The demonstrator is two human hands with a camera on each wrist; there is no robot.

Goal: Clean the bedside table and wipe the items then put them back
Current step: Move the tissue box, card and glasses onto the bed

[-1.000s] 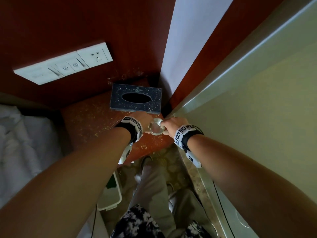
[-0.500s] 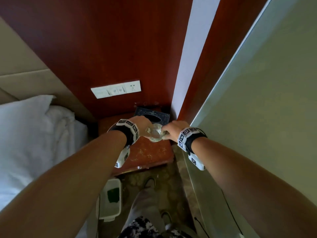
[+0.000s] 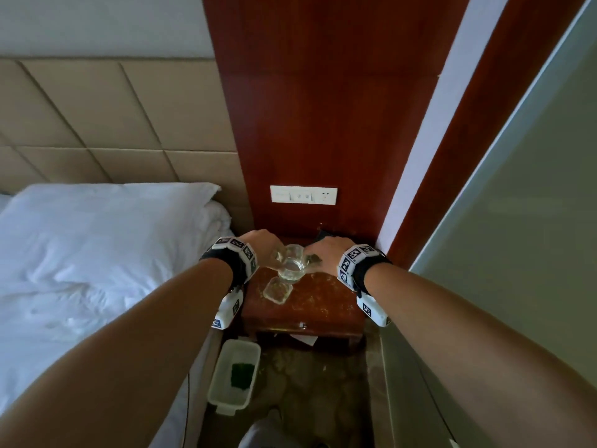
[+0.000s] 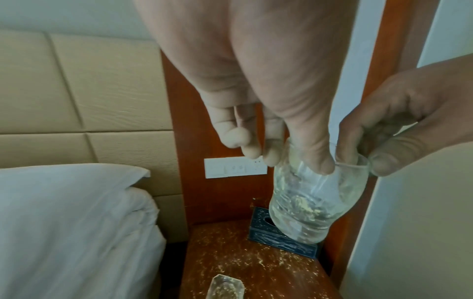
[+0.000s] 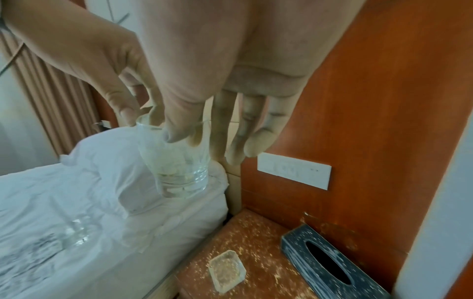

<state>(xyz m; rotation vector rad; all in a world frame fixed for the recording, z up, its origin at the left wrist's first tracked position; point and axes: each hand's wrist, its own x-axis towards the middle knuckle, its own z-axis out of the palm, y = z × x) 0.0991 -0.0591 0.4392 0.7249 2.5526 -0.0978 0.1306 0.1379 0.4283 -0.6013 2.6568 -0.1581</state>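
Observation:
A clear glass tumbler [image 3: 289, 263] with pale crumbs at its bottom hangs above the reddish bedside table [image 3: 326, 307]. My left hand [image 3: 274, 250] pinches its rim from the left, and my right hand [image 3: 310, 253] pinches the rim from the right. In the left wrist view my left hand [image 4: 299, 161] grips the glass [image 4: 307, 206] with its thumb on the rim. The right wrist view shows my right hand [image 5: 188, 137] with its thumb on the rim. A small square glass ashtray [image 3: 277, 289] sits on the crumb-strewn top. A dark tissue box [image 5: 330, 269] stands at the back right.
A bed with a white pillow [image 3: 106, 227] borders the table on the left, and a second clear glass [image 5: 75, 234] lies on the sheet. A white bin [image 3: 234, 373] holding something green stands on the floor. A switch panel [image 3: 303, 194] is on the wood wall; a pale wall [image 3: 517, 253] closes the right.
Both hands keep their hold on the glass and have lifted it higher above the table. The head view has pulled back and up, so the bed and headboard now show.

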